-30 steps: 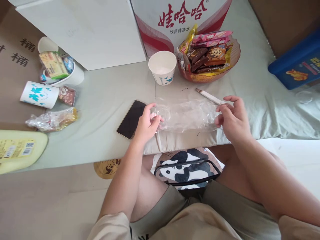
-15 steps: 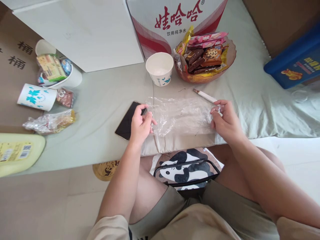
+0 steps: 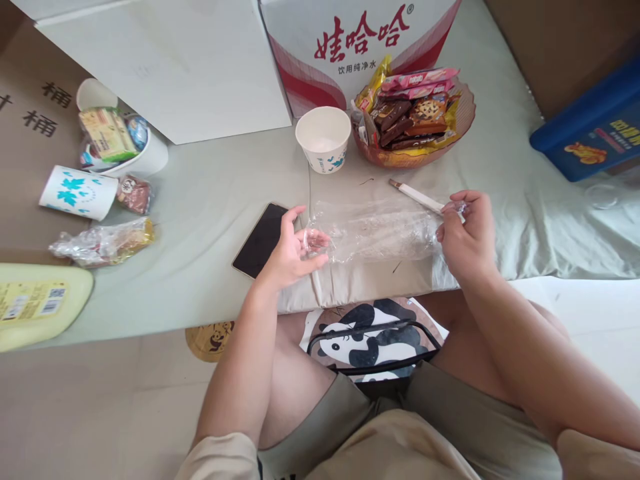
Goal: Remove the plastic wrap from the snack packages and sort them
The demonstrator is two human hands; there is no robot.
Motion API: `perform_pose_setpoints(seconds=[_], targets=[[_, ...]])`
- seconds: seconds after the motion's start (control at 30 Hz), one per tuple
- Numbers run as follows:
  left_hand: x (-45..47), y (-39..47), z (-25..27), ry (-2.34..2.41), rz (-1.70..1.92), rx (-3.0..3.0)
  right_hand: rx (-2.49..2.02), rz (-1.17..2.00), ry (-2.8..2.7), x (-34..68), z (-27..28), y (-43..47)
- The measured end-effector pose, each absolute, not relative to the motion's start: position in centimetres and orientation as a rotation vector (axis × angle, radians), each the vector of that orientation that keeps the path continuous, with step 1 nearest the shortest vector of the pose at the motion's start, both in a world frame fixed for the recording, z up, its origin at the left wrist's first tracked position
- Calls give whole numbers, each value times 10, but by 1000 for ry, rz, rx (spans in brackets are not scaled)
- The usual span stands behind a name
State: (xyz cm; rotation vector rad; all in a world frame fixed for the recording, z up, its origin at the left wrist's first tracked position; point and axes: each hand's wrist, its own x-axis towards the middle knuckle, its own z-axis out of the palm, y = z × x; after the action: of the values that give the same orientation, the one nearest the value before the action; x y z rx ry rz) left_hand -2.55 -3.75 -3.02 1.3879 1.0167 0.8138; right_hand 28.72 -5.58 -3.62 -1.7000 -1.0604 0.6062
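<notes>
A clear plastic bag stretches between my two hands above the cloth-covered surface. My left hand has its fingers spread and curved at the bag's left end, where the film touches or lies just over the fingertips. At the other end, my right hand pinches the gathered film between thumb and fingers. A slim white stick with a brown tip runs to the right hand's fingers; whether they grip it I cannot tell. Beside my left hand lies a dark phone.
A paper cup stands near a glass bowl of wrapped snacks. Boxes rise behind. Leftward are a tipped paper cup, a container of snacks, a wrapped snack and a yellow bottle. A blue container is rightward.
My left hand's fingers have gone from pinching the bag to spread apart at its end. My right hand has shifted slightly right, still holding the film. The view has moved a little.
</notes>
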Motion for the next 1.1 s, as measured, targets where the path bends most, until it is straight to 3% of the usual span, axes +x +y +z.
perform_pose_setpoints(seconds=[0.8, 1.1], targets=[[-17, -33, -5, 1320, 1031, 923, -1534, 792, -1043, 282, -21, -64], [-21, -37, -2, 1201, 972, 919, -1572, 777, -1093, 281, -19, -64]])
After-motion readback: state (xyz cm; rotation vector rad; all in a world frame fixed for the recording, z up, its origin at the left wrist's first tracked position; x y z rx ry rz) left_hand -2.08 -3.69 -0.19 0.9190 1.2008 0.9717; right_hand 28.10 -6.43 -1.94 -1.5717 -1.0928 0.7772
